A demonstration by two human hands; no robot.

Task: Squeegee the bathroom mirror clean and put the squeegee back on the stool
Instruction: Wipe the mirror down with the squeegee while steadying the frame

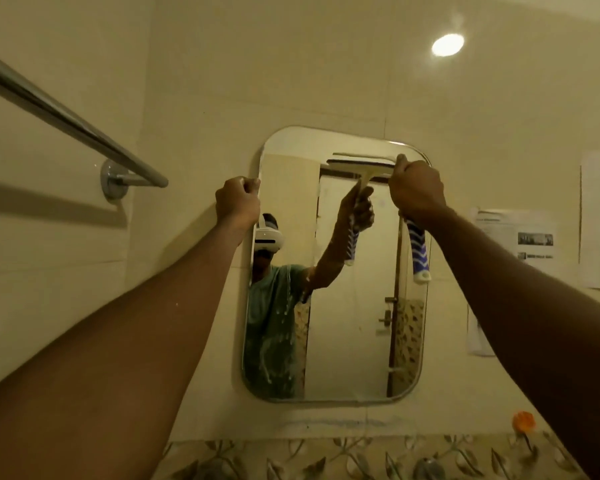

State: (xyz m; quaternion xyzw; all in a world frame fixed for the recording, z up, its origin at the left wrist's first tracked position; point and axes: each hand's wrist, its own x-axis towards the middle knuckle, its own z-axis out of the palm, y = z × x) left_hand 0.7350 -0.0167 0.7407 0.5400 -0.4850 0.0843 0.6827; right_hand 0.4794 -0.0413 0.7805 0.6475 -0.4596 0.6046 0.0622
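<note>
A rounded rectangular mirror (347, 341) hangs on the tiled wall in front of me. My right hand (416, 190) is closed around the squeegee (419, 252), whose blue and white handle hangs below my fist. Its pale blade lies flat against the glass near the mirror's top right corner. My left hand (238, 201) is a closed fist pressed to the mirror's upper left edge; whether it grips the edge I cannot tell. White streaks run down the lower left of the glass. The stool is out of sight.
A chrome towel rail (66, 116) juts from the left wall at head height. Paper sheets (520, 237) are stuck to the wall right of the mirror. Below runs a leaf-patterned tile border (326, 459), with a small orange object (523, 421) at the lower right.
</note>
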